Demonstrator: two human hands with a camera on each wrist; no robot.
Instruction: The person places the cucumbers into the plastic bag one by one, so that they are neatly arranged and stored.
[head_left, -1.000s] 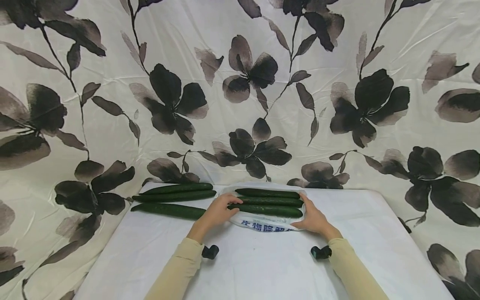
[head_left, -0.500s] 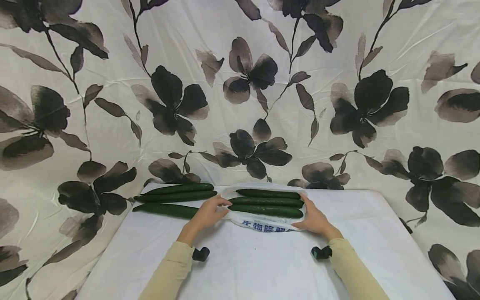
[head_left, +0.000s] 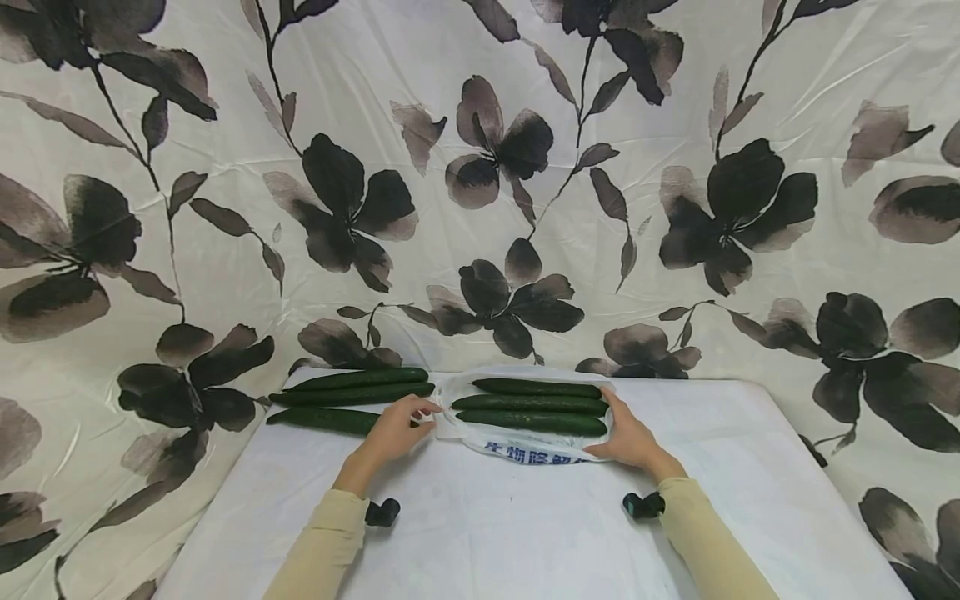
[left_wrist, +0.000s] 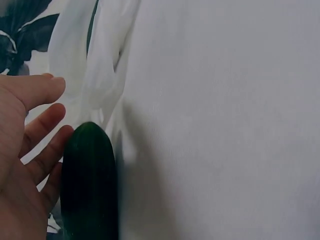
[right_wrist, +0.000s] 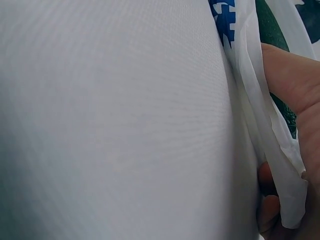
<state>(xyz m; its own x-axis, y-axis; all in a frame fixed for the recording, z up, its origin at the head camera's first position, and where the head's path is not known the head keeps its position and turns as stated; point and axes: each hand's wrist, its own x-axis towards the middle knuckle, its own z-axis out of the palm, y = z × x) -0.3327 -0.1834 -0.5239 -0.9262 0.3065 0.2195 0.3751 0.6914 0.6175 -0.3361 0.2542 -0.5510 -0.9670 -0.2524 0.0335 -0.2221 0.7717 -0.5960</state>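
Three dark green cucumbers [head_left: 530, 403] lie side by side on the white plastic bag [head_left: 517, 452], which has blue printing along its front. At the bag's right end my right hand [head_left: 628, 437] holds its edge; in the right wrist view the thumb is on the inner side and fingertips show on the other side of the plastic [right_wrist: 287, 185]. My left hand [head_left: 392, 432] is left of the bag, holding nothing, fingers loosely bent. In the left wrist view its fingers are right beside the tip of a loose cucumber [left_wrist: 90, 180], whose end the hand partly covers in the head view.
Two more cucumbers [head_left: 360, 387] lie behind the loose one at the table's back left. Floral cloth [head_left: 495, 150] hangs behind the white-covered table [head_left: 510, 533]. A small black device [head_left: 383, 512] sits at the left wrist, another black device [head_left: 643, 505] at the right.
My left hand has let go of the cucumbers on the bag and moved left to the loose front cucumber. My right hand has stayed at the bag's right end.
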